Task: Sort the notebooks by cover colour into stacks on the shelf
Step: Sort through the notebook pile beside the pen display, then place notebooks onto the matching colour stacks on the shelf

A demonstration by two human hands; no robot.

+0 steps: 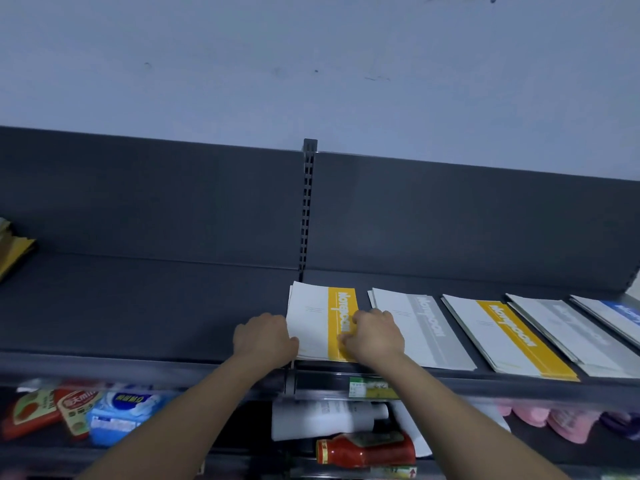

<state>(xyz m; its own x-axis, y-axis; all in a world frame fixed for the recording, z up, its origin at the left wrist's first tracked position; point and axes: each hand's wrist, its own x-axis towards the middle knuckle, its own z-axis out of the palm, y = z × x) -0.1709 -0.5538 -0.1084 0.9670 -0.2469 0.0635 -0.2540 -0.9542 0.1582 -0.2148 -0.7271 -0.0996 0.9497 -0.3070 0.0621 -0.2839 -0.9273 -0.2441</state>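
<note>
A stack of white notebooks with a yellow band (313, 320) lies on the dark shelf (173, 306) just right of the centre post. My left hand (265, 336) grips the stack's left edge, thumb on the cover. My right hand (375, 336) rests on the yellow band with curled fingers pressing down. To the right lie a grey-band notebook stack (420, 327), another yellow-band notebook (509, 336), a second grey-band notebook (571, 332) and a blue-band notebook (620, 313).
The slotted centre post (308, 209) rises behind the stack. Yellow-brown items (14, 251) sit at the shelf's far left. The lower shelf holds packets (79, 417), a white bottle (325, 417), a red bottle (363, 450) and pink items (554, 424).
</note>
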